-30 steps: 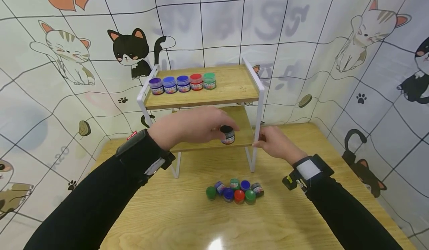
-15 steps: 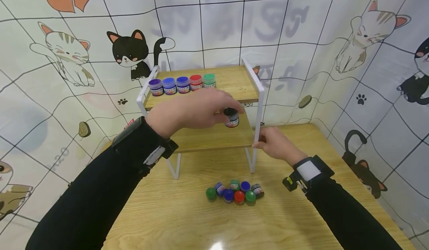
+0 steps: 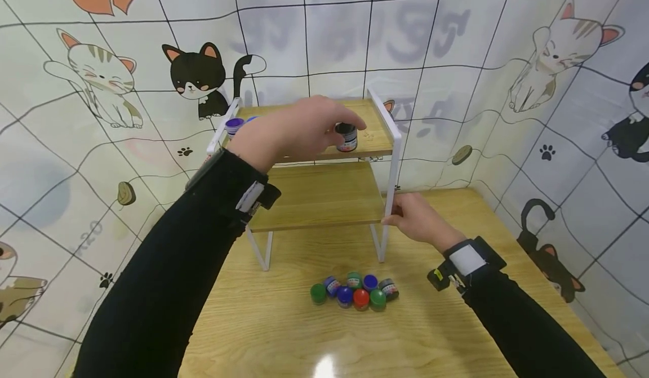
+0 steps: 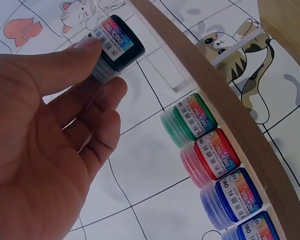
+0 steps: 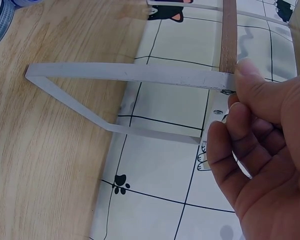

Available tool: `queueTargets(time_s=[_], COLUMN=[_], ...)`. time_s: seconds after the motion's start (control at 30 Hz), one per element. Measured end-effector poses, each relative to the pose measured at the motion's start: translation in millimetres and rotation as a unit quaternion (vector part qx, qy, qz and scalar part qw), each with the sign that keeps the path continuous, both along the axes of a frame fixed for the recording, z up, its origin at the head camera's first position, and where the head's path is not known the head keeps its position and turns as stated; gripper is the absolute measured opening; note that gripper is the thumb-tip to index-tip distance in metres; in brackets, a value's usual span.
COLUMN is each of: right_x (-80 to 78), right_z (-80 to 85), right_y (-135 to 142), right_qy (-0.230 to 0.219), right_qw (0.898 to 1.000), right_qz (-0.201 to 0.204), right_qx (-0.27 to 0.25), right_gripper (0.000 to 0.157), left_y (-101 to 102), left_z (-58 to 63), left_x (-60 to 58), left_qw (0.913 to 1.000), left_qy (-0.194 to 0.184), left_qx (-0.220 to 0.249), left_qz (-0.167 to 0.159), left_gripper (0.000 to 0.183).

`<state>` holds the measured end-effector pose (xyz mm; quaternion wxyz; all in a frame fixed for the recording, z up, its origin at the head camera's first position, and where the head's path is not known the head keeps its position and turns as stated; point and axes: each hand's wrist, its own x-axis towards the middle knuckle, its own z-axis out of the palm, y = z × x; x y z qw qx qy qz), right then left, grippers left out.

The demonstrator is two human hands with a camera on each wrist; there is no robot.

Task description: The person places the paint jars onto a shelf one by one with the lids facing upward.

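Note:
My left hand (image 3: 306, 123) pinches a small paint jar (image 3: 347, 139) with black paint between thumb and fingers, at the upper shelf's (image 3: 365, 120) front edge. In the left wrist view that paint jar is apart from the row, its label showing. Beside it on the shelf stand a green paint jar (image 4: 190, 120), a red paint jar (image 4: 211, 156) and blue ones; in the head view my hand hides most of them. A purple-lidded jar (image 3: 234, 125) shows at the left end. My right hand (image 3: 419, 220) grips the rack's white frame (image 5: 180, 76) near the lower shelf.
Several loose paint jars (image 3: 361, 298) in green, blue, red and black lie clustered on the wooden table (image 3: 253, 333) before the rack. The bare lower shelf (image 3: 319, 195) sits beneath the upper one. A cat-patterned sheet (image 3: 334, 34) hangs behind and on both sides.
My left hand has risen with the black paint jar from the lower shelf's level to the upper shelf, now covering most of the jar row. The right hand stays on the frame.

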<state>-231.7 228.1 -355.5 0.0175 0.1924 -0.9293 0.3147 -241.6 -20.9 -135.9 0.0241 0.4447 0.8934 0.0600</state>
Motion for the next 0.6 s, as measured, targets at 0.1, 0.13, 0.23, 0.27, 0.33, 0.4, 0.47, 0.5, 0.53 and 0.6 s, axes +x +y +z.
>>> queueTargets(time_s=[0.1, 0.13, 0.23, 0.27, 0.33, 0.4, 0.47, 0.5, 0.53, 0.6], right_x=[1.1, 1.4, 1.8, 1.8, 1.7, 1.4, 1.1, 0.9, 0.7, 0.2], right_z=[0.1, 0.3, 0.3, 0.2, 0.1, -0.3, -0.4, -0.4, -0.4, -0.3], right_y=[1, 1, 1, 1, 1, 1, 1, 1, 1, 1], right_qy=[-0.003, -0.003, -0.003, -0.004, -0.005, -0.005, -0.005, -0.004, -0.004, -0.003], right_qw=[1.000, 1.000, 1.000, 1.000, 1.000, 1.000, 1.000, 1.000, 1.000, 1.000], right_qz=[0.000, 0.001, 0.000, 0.000, 0.000, 0.001, 0.001, 0.001, 0.002, 0.003], right_qx=[-0.002, -0.003, -0.004, -0.004, -0.004, -0.003, -0.002, -0.002, -0.002, -0.003], right_gripper=[0.008, 0.008, 0.008, 0.008, 0.008, 0.008, 0.008, 0.008, 0.009, 0.009], left_y=[4, 5, 7, 7, 7, 7, 7, 8, 8, 8], left_z=[0.5, 0.3, -1.2, -1.8, -3.4, -4.7, -5.8, -6.3, -6.6, -7.5], left_x=[-8.7, -11.3, -18.1, -19.9, -23.5, -26.4, -28.6, -29.6, -30.4, -32.0], left_qw=[0.9998, 0.9997, 0.9990, 0.9987, 0.9978, 0.9967, 0.9953, 0.9948, 0.9944, 0.9940], left_qy=[0.002, 0.006, 0.018, 0.021, 0.030, 0.035, 0.042, 0.043, 0.045, 0.050], left_qx=[-0.003, -0.005, -0.007, -0.007, -0.009, -0.013, -0.019, -0.021, -0.022, -0.023], left_qz=[0.018, 0.024, 0.040, 0.046, 0.059, 0.072, 0.085, 0.090, 0.094, 0.095], left_gripper=[0.040, 0.040, 0.040, 0.040, 0.040, 0.040, 0.041, 0.041, 0.041, 0.041])
